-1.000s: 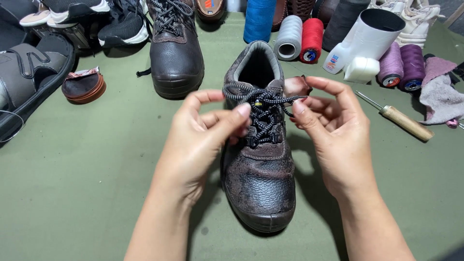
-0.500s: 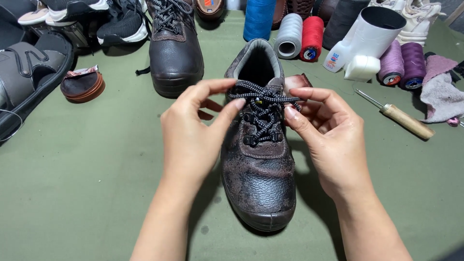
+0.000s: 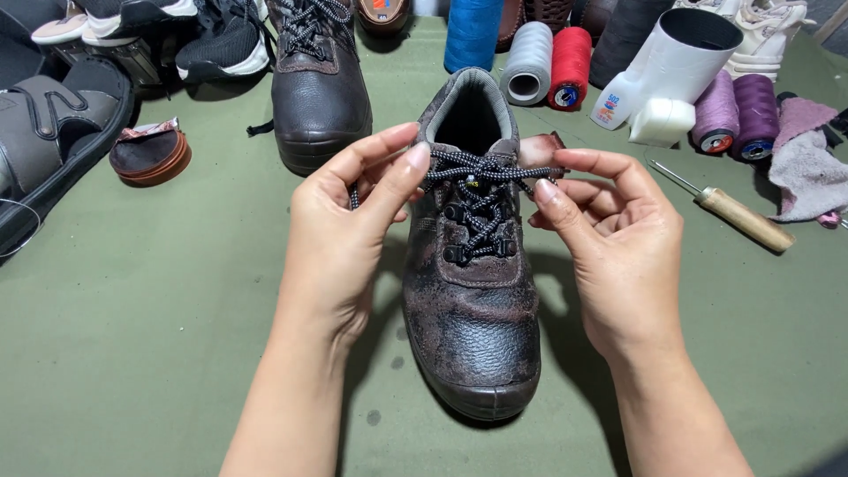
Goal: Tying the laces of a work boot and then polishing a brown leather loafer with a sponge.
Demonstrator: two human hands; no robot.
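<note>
Both hands pinch black-and-white speckled lace [image 3: 481, 165]: left hand [image 3: 340, 238], right hand [image 3: 618, 247] | worn dark-brown leather boot [image 3: 473, 300] at frame centre | lace ends now drawn wider apart, top crossing pulled taut | green mat [image 3: 159, 336]

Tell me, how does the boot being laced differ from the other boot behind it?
The near boot is scuffed, worn brown; the far boot is smoother and darker. The near boot's lace is pulled sideways by the left hand and right hand; no hand touches the far boot. Both point toes toward the camera on the green table, with speckled laces.
</note>
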